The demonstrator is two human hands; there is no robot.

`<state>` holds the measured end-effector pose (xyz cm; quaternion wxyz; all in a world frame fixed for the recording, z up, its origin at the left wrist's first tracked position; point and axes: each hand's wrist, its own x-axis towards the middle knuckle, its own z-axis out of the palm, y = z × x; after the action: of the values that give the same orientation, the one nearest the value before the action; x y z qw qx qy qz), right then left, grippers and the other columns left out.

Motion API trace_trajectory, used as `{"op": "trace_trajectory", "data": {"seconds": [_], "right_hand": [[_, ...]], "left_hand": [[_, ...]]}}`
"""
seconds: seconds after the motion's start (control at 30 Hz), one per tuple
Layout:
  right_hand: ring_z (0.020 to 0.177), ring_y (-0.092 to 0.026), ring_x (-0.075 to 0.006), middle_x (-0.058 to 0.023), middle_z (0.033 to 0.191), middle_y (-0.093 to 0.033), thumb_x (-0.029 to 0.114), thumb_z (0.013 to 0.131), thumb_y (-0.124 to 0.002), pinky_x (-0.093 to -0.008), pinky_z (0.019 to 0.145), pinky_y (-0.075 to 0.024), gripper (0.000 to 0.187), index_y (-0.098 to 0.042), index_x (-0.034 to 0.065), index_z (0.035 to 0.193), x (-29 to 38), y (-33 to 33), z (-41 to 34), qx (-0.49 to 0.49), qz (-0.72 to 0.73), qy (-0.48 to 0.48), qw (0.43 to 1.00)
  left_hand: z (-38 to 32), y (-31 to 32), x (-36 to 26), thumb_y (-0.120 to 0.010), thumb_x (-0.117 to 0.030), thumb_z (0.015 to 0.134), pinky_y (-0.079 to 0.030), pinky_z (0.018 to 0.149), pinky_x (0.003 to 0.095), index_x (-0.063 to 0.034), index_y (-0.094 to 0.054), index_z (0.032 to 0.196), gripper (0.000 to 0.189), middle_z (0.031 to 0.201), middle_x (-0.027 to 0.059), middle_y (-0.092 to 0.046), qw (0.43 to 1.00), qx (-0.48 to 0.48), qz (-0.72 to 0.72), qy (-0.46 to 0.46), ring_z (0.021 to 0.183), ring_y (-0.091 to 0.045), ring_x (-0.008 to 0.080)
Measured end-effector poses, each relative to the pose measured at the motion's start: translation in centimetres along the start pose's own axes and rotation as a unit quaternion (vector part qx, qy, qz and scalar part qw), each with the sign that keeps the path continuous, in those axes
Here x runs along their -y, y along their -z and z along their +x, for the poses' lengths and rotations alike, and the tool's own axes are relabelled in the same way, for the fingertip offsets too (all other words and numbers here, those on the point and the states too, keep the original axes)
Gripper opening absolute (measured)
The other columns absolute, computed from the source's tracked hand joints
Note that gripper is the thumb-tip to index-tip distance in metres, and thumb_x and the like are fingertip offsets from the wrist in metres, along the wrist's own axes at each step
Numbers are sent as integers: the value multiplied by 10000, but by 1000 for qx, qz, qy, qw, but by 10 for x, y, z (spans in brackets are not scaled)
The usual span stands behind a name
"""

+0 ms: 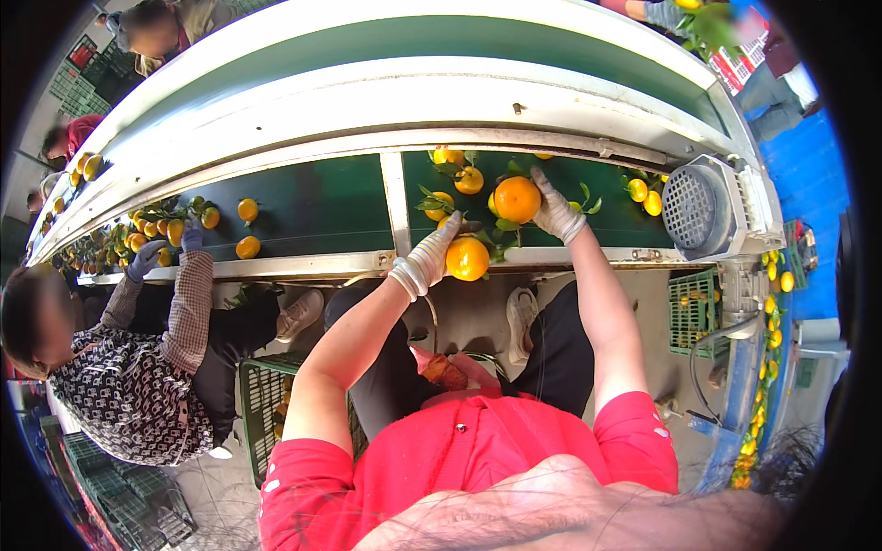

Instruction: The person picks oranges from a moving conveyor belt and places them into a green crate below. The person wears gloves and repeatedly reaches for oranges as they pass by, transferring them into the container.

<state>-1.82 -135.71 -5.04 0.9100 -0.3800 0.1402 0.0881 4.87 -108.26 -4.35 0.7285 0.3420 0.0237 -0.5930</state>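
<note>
My left hand (434,258), in a whitish glove, holds an orange citrus fruit (468,259) at the near edge of a green conveyor belt (324,200). To its right, my gloved right hand (555,206) grips a larger orange citrus fruit (517,200) above the belt. Green leaves hang between the two hands. Beyond them lie several fruits with leaves, among them one citrus fruit (469,180) near the far rail. More fruits (638,189) rest on the belt near its right end.
A motor with a round grille (691,206) stands at the belt's right end. A metal crossbar (395,206) spans the belt. At left, a co-worker's gloved hands (146,260) are among fruits. Green crates (692,310) stand on the floor at right and beside my left leg.
</note>
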Motion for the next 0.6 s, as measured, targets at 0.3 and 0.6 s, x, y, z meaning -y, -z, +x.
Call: {"op": "trace_trajectory", "data": {"seconds": [0.3,0.6], "right_hand": [[1234,-523,-155,-108,1378,-532,745,921,-350,-296,1073,-400,872,-449,47,1435,-29,-28,2,104,-348,-48,930],[1098,-584,-175,-79,1315,-575,691,931,-446,-384,911,-499,770,-457,101,1424,9,-63,-49,127,-192,-51,972]], "left_hand": [[-4,-17,9,-712,-386,896,-554,930,409,-107,-407,1436,680,1331,89,-560,994,81,67,15,1141,-622,231],[-39,-42,4,-691,-453,891,-558,925,461,-81,-424,1423,702,1334,129,-567,988,119,88,-41,1161,-614,276]]}}
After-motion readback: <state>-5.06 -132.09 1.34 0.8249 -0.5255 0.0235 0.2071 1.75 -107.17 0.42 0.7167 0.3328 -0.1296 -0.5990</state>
